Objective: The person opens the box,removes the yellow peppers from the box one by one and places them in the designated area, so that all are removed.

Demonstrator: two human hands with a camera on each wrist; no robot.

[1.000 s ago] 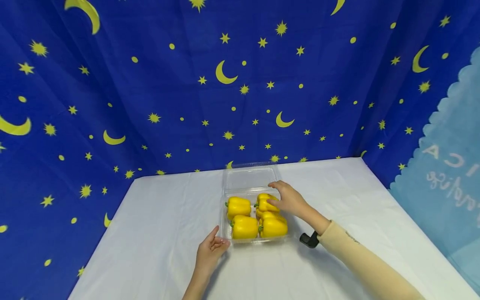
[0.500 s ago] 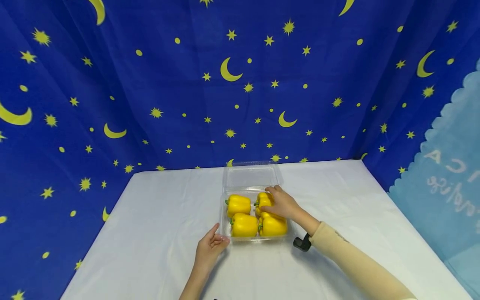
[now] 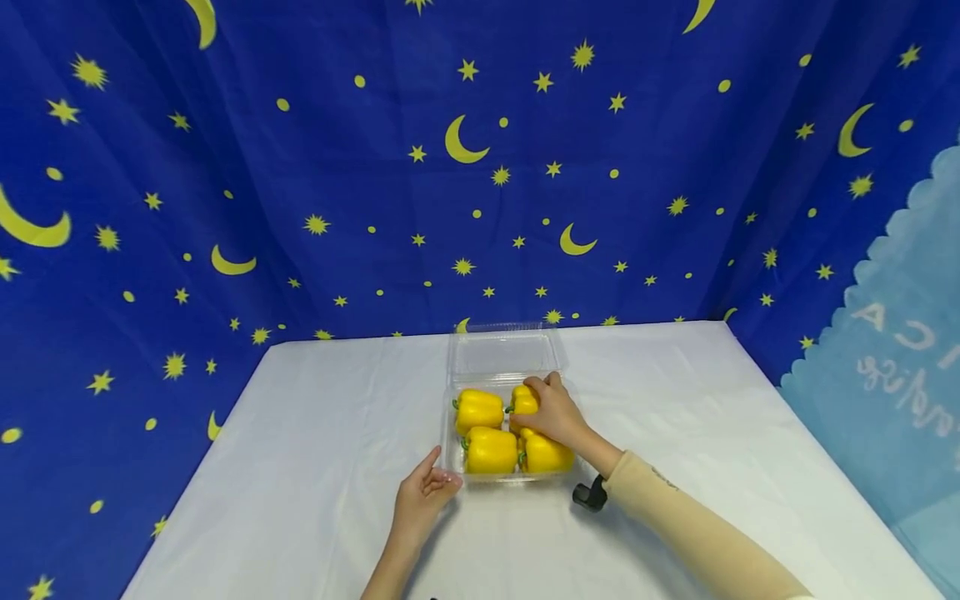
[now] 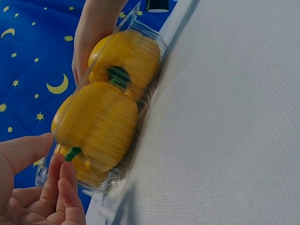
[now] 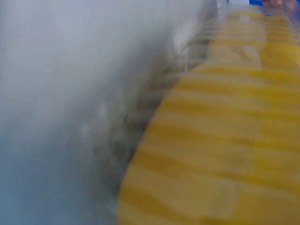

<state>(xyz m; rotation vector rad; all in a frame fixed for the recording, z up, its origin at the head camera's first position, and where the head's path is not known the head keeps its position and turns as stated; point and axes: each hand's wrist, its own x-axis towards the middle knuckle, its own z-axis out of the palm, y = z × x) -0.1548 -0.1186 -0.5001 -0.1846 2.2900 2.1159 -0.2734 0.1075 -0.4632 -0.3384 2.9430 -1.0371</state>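
A clear plastic clamshell container [image 3: 452, 454] stands on the table in the head view, its hinged lid [image 3: 502, 354] folded back. Several yellow bell peppers fill it, including the front left one [image 3: 490, 452] and the front right one [image 3: 547, 454]. My right hand [image 3: 557, 412] reaches over the right side, thumb and fingers around the back right bell pepper [image 3: 523, 400], which it partly hides. My left hand [image 3: 422, 496] rests at the container's front left corner. In the left wrist view its thumb and loosely bent fingertips [image 4: 57, 159] touch the rim. The right wrist view shows a blurred pepper [image 5: 220, 140] through ribbed plastic.
A white cloth covers the table [image 3: 337, 433]. Behind it hangs a blue curtain [image 3: 360, 192] with yellow moons and stars. On the right is a light blue cloth [image 3: 900, 333] with lettering. A black device [image 3: 590, 495] sits at the right wrist.
My right hand has moved left and closed around the back right pepper, which it earlier only hovered over or touched. The left hand stays at the container's corner. The head view has shifted slightly.
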